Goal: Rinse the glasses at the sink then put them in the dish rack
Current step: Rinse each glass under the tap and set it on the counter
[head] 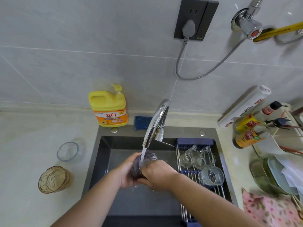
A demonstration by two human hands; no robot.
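A yellow dish-soap bottle (pixel 108 108) stands on the tabletop (pixel 24 145) near a blue scrubbing pad (pixel 143 122). A grey plug (pixel 188 29) sits in the wall socket (pixel 202 18).

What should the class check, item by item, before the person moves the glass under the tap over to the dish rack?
1. Water reaches the purple glass: ok, the stream from the tap falls on it.
2. Firm hold: ok, the left hand and right hand both grip it.
3. Free room on the dish rack: ok, the near bars are bare; three clear glasses sit at the far end.
4. Purple glass fully rinsed: cannot tell.
5. All glasses rinsed: not ok, a clear glass and an amber glass stand on the counter.
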